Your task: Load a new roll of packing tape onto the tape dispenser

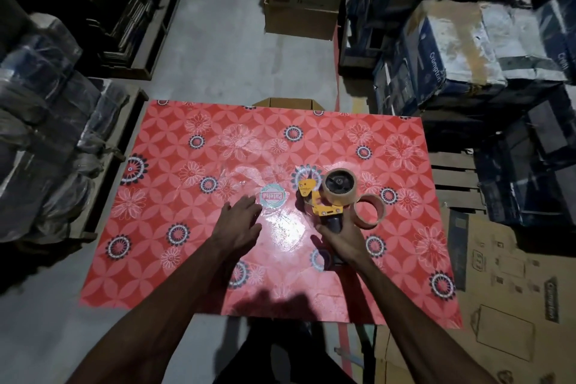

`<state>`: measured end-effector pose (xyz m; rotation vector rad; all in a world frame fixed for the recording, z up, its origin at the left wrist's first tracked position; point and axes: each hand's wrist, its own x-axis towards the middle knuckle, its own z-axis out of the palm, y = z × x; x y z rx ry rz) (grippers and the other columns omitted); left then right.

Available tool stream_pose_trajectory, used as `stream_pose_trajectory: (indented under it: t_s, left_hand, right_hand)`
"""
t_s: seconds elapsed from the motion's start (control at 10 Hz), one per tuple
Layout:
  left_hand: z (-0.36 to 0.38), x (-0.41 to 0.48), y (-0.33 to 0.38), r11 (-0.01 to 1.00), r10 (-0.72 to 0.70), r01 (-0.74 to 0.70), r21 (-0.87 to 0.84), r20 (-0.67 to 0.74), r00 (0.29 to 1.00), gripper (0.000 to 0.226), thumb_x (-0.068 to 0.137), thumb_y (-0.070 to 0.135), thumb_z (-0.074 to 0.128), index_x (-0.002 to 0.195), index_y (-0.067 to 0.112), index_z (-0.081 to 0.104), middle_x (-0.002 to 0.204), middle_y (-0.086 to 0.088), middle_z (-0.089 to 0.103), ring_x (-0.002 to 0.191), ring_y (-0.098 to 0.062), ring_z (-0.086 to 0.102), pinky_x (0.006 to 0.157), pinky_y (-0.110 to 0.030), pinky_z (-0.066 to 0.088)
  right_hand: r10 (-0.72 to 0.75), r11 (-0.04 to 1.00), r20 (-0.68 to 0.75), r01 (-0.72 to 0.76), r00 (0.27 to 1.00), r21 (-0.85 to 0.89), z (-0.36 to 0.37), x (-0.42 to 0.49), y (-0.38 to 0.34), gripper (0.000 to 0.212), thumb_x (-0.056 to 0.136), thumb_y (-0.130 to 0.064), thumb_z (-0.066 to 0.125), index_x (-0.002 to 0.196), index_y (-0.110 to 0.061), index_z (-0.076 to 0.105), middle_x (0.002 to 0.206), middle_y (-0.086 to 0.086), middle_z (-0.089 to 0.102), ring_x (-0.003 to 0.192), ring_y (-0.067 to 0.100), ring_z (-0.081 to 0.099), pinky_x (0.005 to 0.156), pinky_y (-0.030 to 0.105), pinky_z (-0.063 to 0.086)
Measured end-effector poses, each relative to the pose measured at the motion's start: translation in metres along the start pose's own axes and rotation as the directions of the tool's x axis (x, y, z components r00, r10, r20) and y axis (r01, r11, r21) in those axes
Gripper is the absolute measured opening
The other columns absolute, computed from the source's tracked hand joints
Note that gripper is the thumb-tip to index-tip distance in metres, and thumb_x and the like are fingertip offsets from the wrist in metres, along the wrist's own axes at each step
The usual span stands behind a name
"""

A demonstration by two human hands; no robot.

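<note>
On the red flowered table (187, 259), right of centre, my right hand (341, 241) clasps the handle of the yellow tape dispenser (321, 203). My left hand (238, 223) lies spread (holding nothing). The tape roll (339, 188) sits on its hub, with an empty core (371, 210) just right.
</note>
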<state>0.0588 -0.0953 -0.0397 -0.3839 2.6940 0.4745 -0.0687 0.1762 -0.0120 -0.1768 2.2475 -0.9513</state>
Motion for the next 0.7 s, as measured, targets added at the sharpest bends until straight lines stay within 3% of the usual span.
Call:
stream_pose_trajectory:
  t_s: [0.1,0.2,0.3,0.4,0.5,0.6,0.7]
  left_hand:
    - [0.001,0.002,0.002,1.0,0.028,-0.028,0.004,-0.031,0.999,0.053,0.094,0.041,0.059,0.143,0.02,0.056,0.172,-0.005,0.031,0.161,-0.03,0.023,0.122,-0.069,0.021]
    - [0.006,0.007,0.0,0.999,0.042,-0.042,-0.001,0.063,0.997,0.072,0.096,0.051,0.055,0.16,0.023,0.04,0.179,-0.004,0.012,0.165,-0.03,0.01,0.122,-0.075,0.018]
    - [0.015,0.006,0.0,0.997,0.074,-0.072,-0.02,0.132,0.988,0.076,0.104,0.057,0.043,0.169,0.025,0.022,0.18,0.001,0.0,0.166,-0.023,0.004,0.121,-0.075,0.02]
    - [0.016,0.0,0.002,0.994,0.096,-0.091,-0.059,0.072,0.993,0.073,0.109,0.064,0.028,0.171,0.031,0.009,0.18,0.004,-0.007,0.166,-0.022,0.005,0.121,-0.074,0.015]
    - [0.011,0.0,0.006,0.99,0.138,-0.138,-0.003,0.094,0.986,0.073,0.106,0.066,0.022,0.168,0.028,0.015,0.18,0.003,-0.003,0.165,-0.028,0.014,0.12,-0.074,0.025]
    - [0.007,0.004,0.006,0.989,0.148,-0.148,-0.014,0.073,0.986,0.073,0.105,0.068,0.02,0.162,0.023,0.026,0.176,-0.005,0.021,0.155,-0.03,0.034,0.113,-0.071,0.036]
    - [-0.004,0.009,0.012,0.984,0.161,-0.161,-0.072,-0.003,0.987,0.069,0.103,0.069,0.017,0.137,0.017,0.046,0.136,-0.008,0.055,0.112,-0.026,0.058,0.085,-0.049,0.054]
  right_hand:
    - [0.023,0.996,-0.024,-0.021,0.999,0.092,0.022,0.005,0.0,0.053,0.086,-0.039,0.081,0.124,-0.03,0.046,0.107,-0.005,0.07,0.097,0.029,0.067,0.082,0.042,0.053]
    - [0.049,0.986,-0.021,-0.045,0.999,0.16,0.036,0.006,-0.002,0.05,0.084,-0.04,0.077,0.121,-0.037,0.043,0.105,-0.002,0.071,0.095,0.03,0.069,0.082,0.044,0.055]
    - [0.062,0.993,0.045,-0.066,0.997,0.1,0.044,0.008,0.002,0.048,0.088,-0.045,0.07,0.12,-0.036,0.036,0.105,0.005,0.07,0.092,0.033,0.068,0.08,0.045,0.056]
    - [0.103,0.992,0.076,-0.108,0.992,0.064,0.043,0.008,0.0,0.046,0.092,-0.046,0.066,0.12,-0.035,0.032,0.109,0.007,0.069,0.094,0.034,0.066,0.079,0.042,0.053]
    - [0.11,0.991,0.078,-0.115,0.991,0.069,0.044,0.009,0.003,0.05,0.088,-0.053,0.066,0.12,-0.039,0.03,0.113,0.007,0.069,0.099,0.035,0.067,0.086,0.045,0.055]
    - [0.101,0.993,0.004,-0.101,0.995,0.056,0.034,0.003,-0.007,0.057,0.087,-0.059,0.069,0.127,-0.036,0.036,0.112,0.002,0.069,0.1,0.03,0.067,0.087,0.045,0.056]
    - [0.083,0.994,-0.091,-0.076,0.992,0.076,0.026,0.001,-0.011,0.062,0.089,-0.059,0.072,0.133,-0.024,0.045,0.107,-0.001,0.066,0.099,0.025,0.062,0.08,0.039,0.049]
